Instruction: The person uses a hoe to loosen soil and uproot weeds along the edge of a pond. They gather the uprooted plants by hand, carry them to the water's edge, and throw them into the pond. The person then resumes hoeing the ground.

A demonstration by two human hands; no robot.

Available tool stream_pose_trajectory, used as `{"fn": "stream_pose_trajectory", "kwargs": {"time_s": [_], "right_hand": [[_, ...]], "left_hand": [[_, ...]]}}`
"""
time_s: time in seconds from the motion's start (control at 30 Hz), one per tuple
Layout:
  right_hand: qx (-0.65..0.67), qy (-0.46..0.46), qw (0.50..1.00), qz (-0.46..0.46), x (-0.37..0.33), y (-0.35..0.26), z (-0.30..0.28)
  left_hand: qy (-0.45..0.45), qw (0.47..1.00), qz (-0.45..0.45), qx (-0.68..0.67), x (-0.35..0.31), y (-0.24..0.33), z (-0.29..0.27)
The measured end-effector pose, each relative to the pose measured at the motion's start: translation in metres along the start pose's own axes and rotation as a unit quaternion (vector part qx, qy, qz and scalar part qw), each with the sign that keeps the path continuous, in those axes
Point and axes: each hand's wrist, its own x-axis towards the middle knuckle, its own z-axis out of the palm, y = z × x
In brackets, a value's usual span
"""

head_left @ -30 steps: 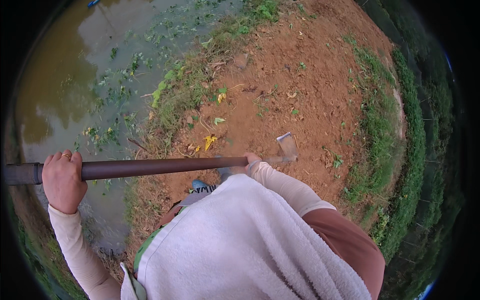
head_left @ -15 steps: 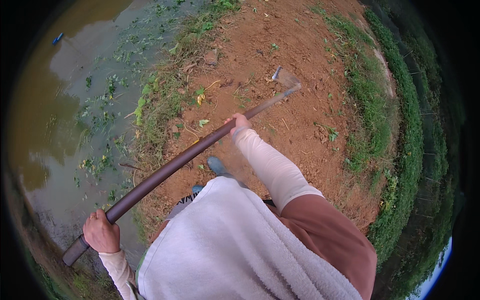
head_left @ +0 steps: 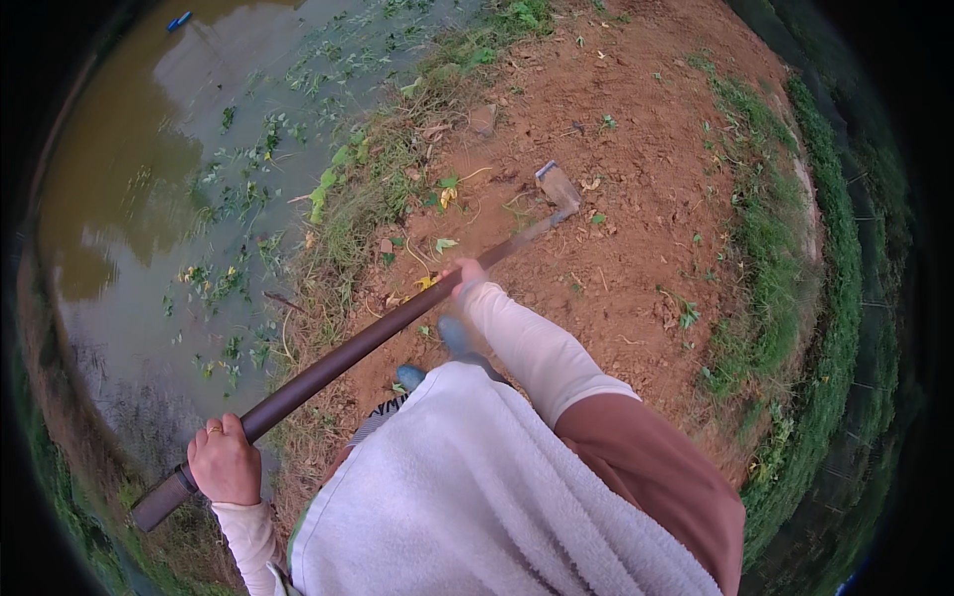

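A hoe [head_left: 348,353] with a long dark brown handle slants across the view from lower left to upper right. Near its butt end, my left hand [head_left: 227,463] is wrapped round the handle. My right hand [head_left: 465,275] grips it farther up, closer to the head; the fingers show only in part. The metal hoe blade [head_left: 558,187], smeared with soil, is over the bare reddish-brown earth [head_left: 636,248]; whether it touches the ground I cannot tell.
Muddy water [head_left: 149,199] with floating cut greens [head_left: 268,134] lies to the left, edged by a grassy strip [head_left: 373,189]. On the right grows more grass [head_left: 760,268], beside a green slope [head_left: 840,278]. My blue boots [head_left: 455,335] stand on the soil below the handle.
The view has swung, so the bank and water appear shifted right. The hoe head sits slightly lower and nearer in the view, its blade face showing more. Both hands keep their hold.
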Motion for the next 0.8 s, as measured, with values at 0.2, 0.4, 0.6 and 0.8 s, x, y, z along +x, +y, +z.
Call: {"fn": "stream_pose_trajectory", "kwargs": {"time_s": [0.2,0.4,0.6,0.8], "right_hand": [[-0.036,-0.043,0.997,0.055,-0.001,0.017,-0.012],[-0.180,-0.019,0.980,0.082,-0.026,0.110,-0.011],[-0.265,0.015,0.961,0.074,-0.073,0.185,-0.006],[-0.232,-0.005,0.972,-0.024,-0.065,0.126,-0.007]], "left_hand": [[-0.077,0.996,-0.043,-0.007,-0.041,-0.065,-0.025],[-0.127,0.990,-0.060,0.026,-0.079,-0.134,-0.041],[-0.114,0.985,-0.122,0.030,-0.133,-0.194,-0.022],[-0.114,0.985,-0.129,-0.023,-0.147,-0.154,0.016]]}}
